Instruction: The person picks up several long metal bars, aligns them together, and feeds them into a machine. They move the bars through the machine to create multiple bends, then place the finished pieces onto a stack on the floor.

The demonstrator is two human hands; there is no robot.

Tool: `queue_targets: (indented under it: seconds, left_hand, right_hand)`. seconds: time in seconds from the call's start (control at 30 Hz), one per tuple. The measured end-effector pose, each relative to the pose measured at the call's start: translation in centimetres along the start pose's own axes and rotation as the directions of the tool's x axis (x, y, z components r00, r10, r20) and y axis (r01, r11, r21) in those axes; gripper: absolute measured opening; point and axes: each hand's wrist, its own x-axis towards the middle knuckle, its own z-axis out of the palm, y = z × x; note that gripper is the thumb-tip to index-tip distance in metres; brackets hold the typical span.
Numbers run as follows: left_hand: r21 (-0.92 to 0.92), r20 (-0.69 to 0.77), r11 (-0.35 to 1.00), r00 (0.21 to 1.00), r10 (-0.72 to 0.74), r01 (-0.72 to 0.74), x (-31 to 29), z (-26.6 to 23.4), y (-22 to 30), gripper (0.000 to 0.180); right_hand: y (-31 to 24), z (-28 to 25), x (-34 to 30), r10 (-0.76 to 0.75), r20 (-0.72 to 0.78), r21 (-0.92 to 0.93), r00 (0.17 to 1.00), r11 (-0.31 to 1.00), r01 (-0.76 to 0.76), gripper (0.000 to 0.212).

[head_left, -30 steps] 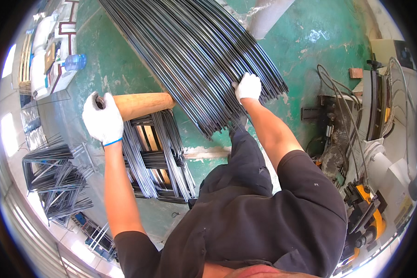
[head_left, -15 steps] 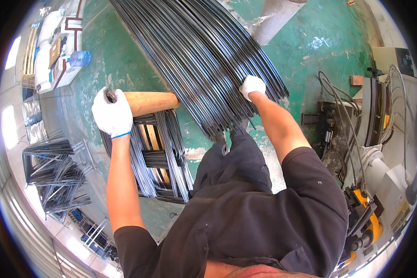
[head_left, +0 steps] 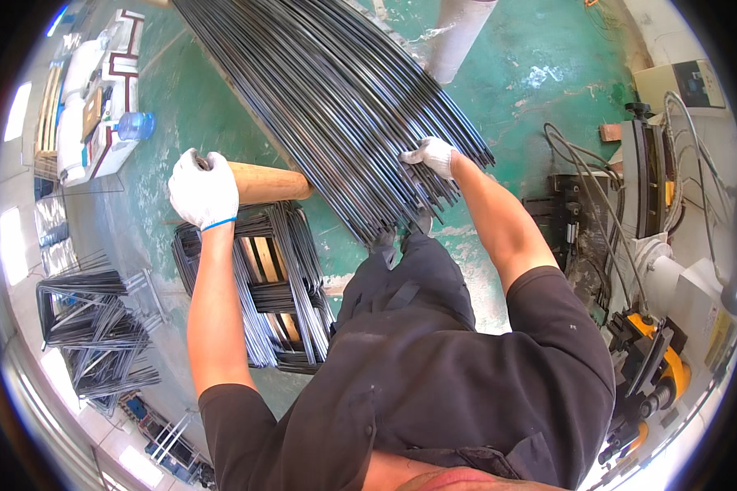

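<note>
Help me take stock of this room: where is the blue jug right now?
In the head view, the blue jug is at the upper left, beyond the gloved left hand, beside a cluttered white surface.

At upper centre the rods (head_left: 327,106) are dark grey to black with silvery-blue glints, closely striped, above a green floor (head_left: 540,45) blotched with white. The left glove (head_left: 204,192) at centre left is white with a blue wrist edge, the wooden post (head_left: 269,183) beside it yellow-brown, the right glove (head_left: 432,155) plain white. The shirt (head_left: 467,376) at lower middle is brownish-black, machine parts (head_left: 674,375) at lower right yellow-orange, the jug (head_left: 136,126) at upper left blue.
</note>
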Motion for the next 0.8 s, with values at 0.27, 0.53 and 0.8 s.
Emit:
queue_targets:
  seconds: [0.27,0.53,0.8]
  left_hand:
    - [-0.047,-0.237,0.906,0.886,0.399,-0.420,-1.2,-1.8,-0.3,0.023]
    - [-0.870,0.383,0.466,0.816,0.433,0.161,-16.6,6.3,4.0,0.025]
    - [0.027,0.654,-0.228,0.155,0.741,0.973,-17.5,19.2,7.5,0.036]
  right_hand:
    - [-0.3,6.8,-2.9,-0.028,0.040,0.024,0.999,0.999,0.027,0.037]
    - [1.4,13.7,-15.5,-0.266,-0.355,-0.731,0.896,0.677,-0.088,0.071]
    - [28.3,18.1,-45.2,0.138,-0.744,-0.411,0.654,0.677,-0.611,0.056]
